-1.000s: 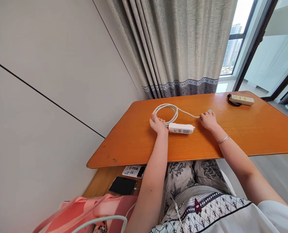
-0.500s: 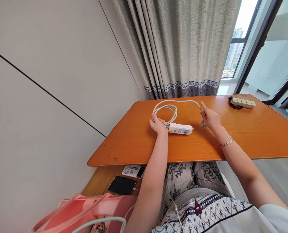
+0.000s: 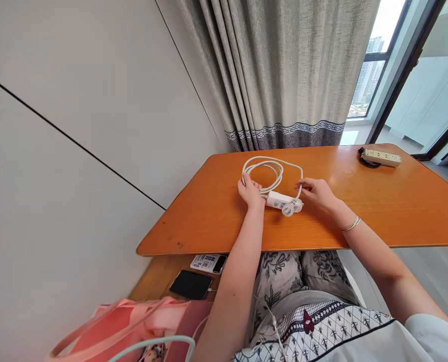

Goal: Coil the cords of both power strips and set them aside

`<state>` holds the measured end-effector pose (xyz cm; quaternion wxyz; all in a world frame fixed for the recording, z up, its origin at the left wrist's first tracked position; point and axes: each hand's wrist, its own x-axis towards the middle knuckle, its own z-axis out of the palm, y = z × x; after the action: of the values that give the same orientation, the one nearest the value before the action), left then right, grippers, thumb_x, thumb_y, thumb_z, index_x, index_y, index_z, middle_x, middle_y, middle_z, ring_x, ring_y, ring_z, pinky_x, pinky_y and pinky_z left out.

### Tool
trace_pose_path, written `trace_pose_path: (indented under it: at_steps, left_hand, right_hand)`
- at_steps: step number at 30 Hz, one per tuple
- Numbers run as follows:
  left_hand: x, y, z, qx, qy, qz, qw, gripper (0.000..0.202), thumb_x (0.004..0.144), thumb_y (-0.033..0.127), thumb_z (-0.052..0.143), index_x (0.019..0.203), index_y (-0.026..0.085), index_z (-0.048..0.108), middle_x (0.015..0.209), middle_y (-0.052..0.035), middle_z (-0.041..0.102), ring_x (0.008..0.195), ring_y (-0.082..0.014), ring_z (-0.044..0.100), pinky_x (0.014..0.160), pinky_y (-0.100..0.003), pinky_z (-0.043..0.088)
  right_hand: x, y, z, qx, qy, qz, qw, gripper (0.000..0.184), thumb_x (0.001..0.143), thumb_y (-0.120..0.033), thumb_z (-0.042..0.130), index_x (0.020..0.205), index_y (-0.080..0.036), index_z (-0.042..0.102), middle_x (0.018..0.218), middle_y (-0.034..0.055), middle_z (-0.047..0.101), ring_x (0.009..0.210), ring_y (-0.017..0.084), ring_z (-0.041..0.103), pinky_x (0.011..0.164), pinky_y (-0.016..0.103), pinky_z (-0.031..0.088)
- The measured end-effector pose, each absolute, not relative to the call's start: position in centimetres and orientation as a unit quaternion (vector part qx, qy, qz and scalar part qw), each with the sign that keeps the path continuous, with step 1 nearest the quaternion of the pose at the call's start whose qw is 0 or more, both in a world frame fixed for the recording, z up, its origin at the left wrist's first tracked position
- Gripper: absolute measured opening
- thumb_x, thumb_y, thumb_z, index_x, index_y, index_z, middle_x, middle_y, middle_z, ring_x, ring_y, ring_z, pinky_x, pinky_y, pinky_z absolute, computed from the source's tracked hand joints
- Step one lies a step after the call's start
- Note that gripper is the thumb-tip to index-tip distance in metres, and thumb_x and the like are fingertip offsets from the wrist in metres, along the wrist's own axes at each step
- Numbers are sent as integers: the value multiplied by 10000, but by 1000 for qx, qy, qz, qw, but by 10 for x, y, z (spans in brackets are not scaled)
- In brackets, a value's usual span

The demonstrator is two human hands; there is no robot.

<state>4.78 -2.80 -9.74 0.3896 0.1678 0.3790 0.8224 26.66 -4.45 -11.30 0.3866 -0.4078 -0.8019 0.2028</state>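
A white power strip (image 3: 277,199) lies on the orange-brown table, its white cord (image 3: 281,173) gathered in loops behind it. My left hand (image 3: 251,190) is closed round the left side of the loops, close to where the cord joins the strip. On the right, my right hand (image 3: 314,191) pinches the free end of the cord between thumb and fingers. Below that pinch hangs the cord's plug (image 3: 288,208), in front of the strip's right end and covering part of its sockets.
At the table's (image 3: 201,211) far right lies a cream power strip (image 3: 382,158) with a black cord. Below the left edge are a phone (image 3: 191,284), a white printed card (image 3: 204,263) and a pink bag (image 3: 133,324). A grey curtain (image 3: 291,75) hangs behind the table.
My right hand has moved left and slightly down, bringing the plug from the right of the strip to its front. My left hand, still on the loops, has shifted slightly right along with the strip.
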Motion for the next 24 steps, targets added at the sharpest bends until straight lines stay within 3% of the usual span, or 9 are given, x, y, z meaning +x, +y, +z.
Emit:
trace_pose_path:
  at_steps: [4,7,11,14,19,22,24]
  left_hand:
    - [51,-30,-98,181,381,816,396,320,951,405,641,765,192,492,520,117,268,413,-38,237,420,-172,242]
    - [54,-31,-98,187,382,812,400,339,940,410,654,749,193,476,515,118,281,404,-35,230,415,-173,236]
    - [58,-30,-99,199,370,801,427,352,919,425,670,736,193,480,497,121,252,396,-36,200,406,-179,206]
    - [63,-31,-99,209,360,794,443,414,866,464,719,702,203,442,498,118,254,400,-38,208,412,-187,207]
    - [72,-34,-99,215,351,780,471,498,869,576,674,669,207,406,533,84,322,430,-55,268,424,-206,217]
    - [73,-37,-98,214,314,763,523,586,903,708,517,636,202,391,558,56,339,452,-68,293,436,-211,251]
    - [73,-39,-97,218,294,749,552,589,923,706,478,631,201,391,551,53,331,446,-72,292,434,-211,255]
  right_hand:
    - [261,-52,-106,-419,-857,-6,301,157,888,-317,727,1000,-252,816,958,78,765,840,195,687,679,283,459]
    - [252,-58,-100,-386,-879,-59,273,206,909,-412,715,977,-252,825,969,91,730,876,194,638,664,281,412]
    - [235,-64,-96,-343,-908,-39,236,363,942,-534,630,878,-223,805,826,69,682,771,169,583,611,284,326]
    - [217,-64,-93,-348,-899,-11,265,427,965,-554,583,826,-196,771,795,58,655,712,149,556,600,281,289]
    - [190,-56,-82,-425,-844,47,323,372,939,-496,652,766,-178,736,741,39,644,662,133,531,623,263,308]
    - [181,-53,-79,-462,-828,57,313,317,913,-456,695,763,-181,739,752,45,674,680,147,557,615,271,292]
    - [178,-53,-79,-468,-829,47,302,263,914,-421,698,804,-188,755,784,47,695,701,153,582,609,276,279]
